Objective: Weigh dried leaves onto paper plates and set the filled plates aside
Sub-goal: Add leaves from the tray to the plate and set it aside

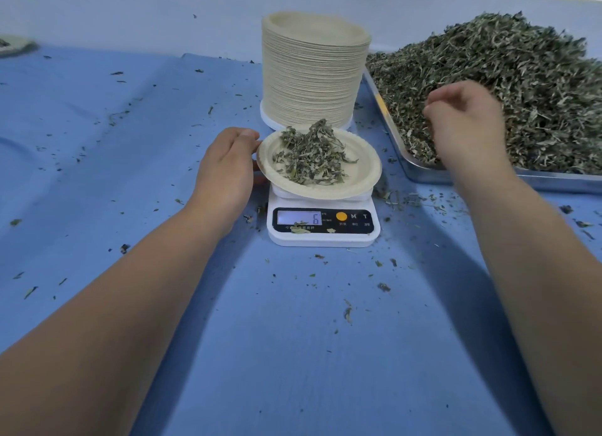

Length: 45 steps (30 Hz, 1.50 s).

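Observation:
A paper plate with a small heap of dried leaves sits tilted on a white digital scale, whose display reads 6. My left hand grips the plate's left rim, thumb on top. My right hand hovers over the big pile of dried leaves in a metal tray, fingers curled; whether it holds leaves is hidden.
A tall stack of paper plates stands right behind the scale. A filled plate shows at the far left edge. Loose leaf bits are scattered over the blue cloth.

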Each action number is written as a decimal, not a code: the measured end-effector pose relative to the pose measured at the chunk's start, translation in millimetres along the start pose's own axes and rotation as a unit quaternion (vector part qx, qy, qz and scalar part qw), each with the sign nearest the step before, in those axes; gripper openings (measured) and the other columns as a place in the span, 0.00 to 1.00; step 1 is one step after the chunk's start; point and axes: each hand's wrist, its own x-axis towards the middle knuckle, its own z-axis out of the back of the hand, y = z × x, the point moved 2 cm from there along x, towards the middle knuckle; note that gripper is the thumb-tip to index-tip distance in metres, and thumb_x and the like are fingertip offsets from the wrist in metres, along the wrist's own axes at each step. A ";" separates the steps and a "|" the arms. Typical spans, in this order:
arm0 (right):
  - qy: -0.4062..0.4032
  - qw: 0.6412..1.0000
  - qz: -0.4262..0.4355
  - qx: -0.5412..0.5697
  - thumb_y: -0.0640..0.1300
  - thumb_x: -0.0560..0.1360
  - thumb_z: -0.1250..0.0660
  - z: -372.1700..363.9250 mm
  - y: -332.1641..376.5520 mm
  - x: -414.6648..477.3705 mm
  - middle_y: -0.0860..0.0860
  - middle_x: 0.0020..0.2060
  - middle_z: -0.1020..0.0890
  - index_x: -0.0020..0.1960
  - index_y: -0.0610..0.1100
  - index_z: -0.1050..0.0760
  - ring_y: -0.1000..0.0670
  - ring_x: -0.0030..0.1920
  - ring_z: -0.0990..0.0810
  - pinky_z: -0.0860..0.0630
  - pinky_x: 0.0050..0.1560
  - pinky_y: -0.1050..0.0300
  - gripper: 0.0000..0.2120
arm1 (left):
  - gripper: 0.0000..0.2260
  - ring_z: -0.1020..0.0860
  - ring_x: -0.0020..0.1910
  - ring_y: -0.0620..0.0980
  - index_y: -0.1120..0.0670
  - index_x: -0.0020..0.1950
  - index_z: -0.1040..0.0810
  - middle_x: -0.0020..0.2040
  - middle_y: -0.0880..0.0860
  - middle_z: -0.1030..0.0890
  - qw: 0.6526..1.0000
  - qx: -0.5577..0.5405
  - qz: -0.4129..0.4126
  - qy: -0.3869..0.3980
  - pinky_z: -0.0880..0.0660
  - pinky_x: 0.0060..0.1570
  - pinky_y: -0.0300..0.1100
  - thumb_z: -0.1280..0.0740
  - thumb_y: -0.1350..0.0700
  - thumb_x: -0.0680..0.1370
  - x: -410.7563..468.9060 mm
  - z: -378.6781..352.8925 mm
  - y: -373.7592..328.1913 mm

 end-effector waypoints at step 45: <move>0.171 0.958 0.209 -0.093 0.50 0.75 0.29 -36.9 30.7 -49.7 0.62 0.37 0.17 0.45 0.54 0.16 0.61 0.40 0.20 0.27 0.42 0.72 0.04 | 0.15 0.42 0.79 0.38 0.39 0.67 0.20 0.82 0.46 0.37 0.980 0.157 -0.099 0.068 0.45 0.76 0.41 0.42 0.49 0.86 -19.0 -2.6 -16.1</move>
